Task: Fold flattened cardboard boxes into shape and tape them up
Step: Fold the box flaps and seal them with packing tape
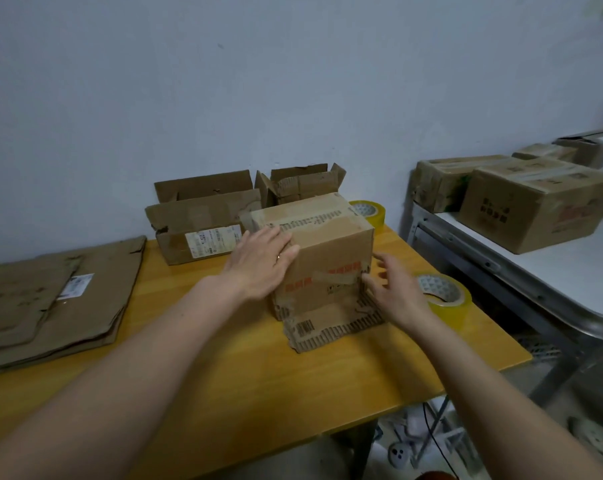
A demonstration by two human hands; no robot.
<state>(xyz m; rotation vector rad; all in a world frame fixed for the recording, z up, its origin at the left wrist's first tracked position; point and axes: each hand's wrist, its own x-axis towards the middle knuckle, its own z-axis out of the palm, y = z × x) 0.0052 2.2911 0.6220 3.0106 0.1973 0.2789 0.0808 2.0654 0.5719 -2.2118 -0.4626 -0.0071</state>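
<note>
A folded-up cardboard box (322, 244) with old tape and red print stands in the middle of the yellow wooden table (244, 368); a torn flap lies flat at its near base. My left hand (260, 263) rests flat with straight fingers against the box's left near corner. At the box's right near edge my right hand (395, 292) has spread fingers touching it. One roll of yellow tape (444, 297) sits just right of my right hand, another tape roll (371, 213) behind the box. A stack of flattened boxes (54, 306) lies at the table's left.
Two open-topped boxes (203, 216) (300, 183) stand against the wall behind. A white metal-framed table (535, 271) on the right carries several taped boxes (535, 206). The yellow table's right edge drops to a floor with cables and small items.
</note>
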